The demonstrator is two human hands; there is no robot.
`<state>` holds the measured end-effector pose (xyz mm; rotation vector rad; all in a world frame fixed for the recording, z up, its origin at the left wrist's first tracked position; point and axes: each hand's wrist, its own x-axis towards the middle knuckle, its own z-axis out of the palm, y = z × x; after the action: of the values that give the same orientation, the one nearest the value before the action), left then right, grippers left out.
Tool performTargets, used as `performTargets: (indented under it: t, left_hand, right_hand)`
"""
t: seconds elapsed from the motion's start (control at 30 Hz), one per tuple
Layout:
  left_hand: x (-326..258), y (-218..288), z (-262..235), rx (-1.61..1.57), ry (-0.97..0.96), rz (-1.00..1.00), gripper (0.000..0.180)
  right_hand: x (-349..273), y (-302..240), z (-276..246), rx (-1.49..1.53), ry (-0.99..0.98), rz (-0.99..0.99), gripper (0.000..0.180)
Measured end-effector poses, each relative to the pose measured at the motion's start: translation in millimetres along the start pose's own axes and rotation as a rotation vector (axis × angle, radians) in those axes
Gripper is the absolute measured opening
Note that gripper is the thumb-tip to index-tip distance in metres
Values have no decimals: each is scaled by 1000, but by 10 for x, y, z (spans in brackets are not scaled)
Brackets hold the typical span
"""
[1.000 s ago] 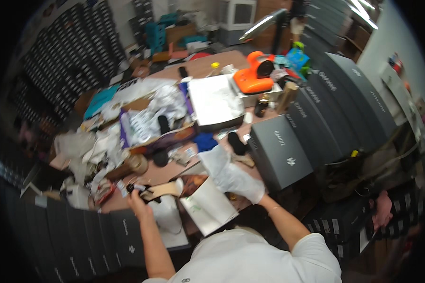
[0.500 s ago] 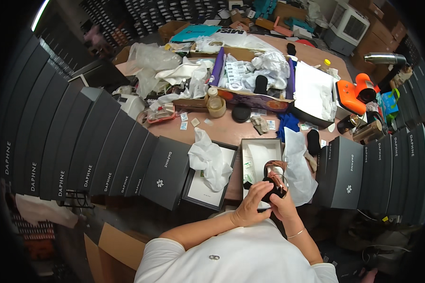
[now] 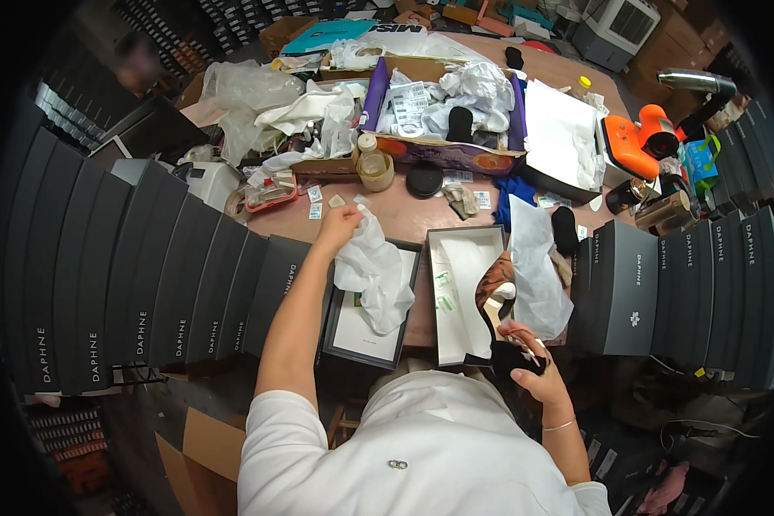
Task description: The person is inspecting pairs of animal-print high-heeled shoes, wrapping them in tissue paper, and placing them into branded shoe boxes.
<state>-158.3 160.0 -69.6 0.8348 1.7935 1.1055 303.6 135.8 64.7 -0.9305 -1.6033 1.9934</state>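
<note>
My right hand (image 3: 537, 365) grips a dark high-heeled shoe (image 3: 494, 301) with a beige insole and a brown, glossy part. The shoe is tilted over the right edge of an open shoe box (image 3: 466, 236) with white paper and small green-marked packets inside. Forward and to the left, my left hand (image 3: 342, 225) pinches the upper end of a crumpled sheet of white tissue paper (image 3: 371, 271). That sheet hangs over a grey box lid (image 3: 410, 297) holding a white card. More white tissue (image 3: 537, 275) lies along the open box's right side.
Dark grey shoe boxes stand in rows at left (image 3: 159, 267) and right (image 3: 617, 288). Behind are a purple carton (image 3: 456, 150) of crumpled paper, a glass jar (image 3: 375, 165), a round black tin (image 3: 424, 180) and an orange device (image 3: 635, 148). A brown carton (image 3: 199, 443) stands low at left.
My left hand has left the shoe and reached forward and left to the tissue paper. My right hand keeps the shoe, now lower and turned so its insole shows.
</note>
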Motion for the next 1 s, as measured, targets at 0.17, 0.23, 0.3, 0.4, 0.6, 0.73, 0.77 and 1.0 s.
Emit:
performTargets:
  t: [0.17, 0.23, 0.3, 0.4, 0.6, 0.73, 0.77, 1.0]
  left_hand:
    - [-565, 878, 414, 496, 307, 738, 25]
    - [-238, 375, 161, 252, 281, 372, 37]
    - [184, -181, -47, -16, 213, 39, 43]
    - [168, -201, -44, 165, -106, -82, 41]
    - [-765, 891, 663, 618, 336, 922, 24]
    - [-1330, 375, 1176, 667, 237, 907, 26]
    - [-1450, 182, 1243, 672, 177, 829, 25]
    - [-2278, -315, 952, 365, 120, 429, 22]
  right_hand:
    - [-5, -261, 12, 299, 61, -199, 97]
    - [78, -344, 48, 389, 36, -177, 101]
    - [113, -341, 72, 424, 7, -134, 104]
    - [160, -157, 88, 421, -26, -117, 100]
    - [114, -302, 41, 790, -147, -220, 66]
    - [197, -364, 17, 922, -303, -141, 63]
    - [258, -270, 78, 829, -202, -166, 66]
    - [348, 630, -30, 247, -198, 158, 66]
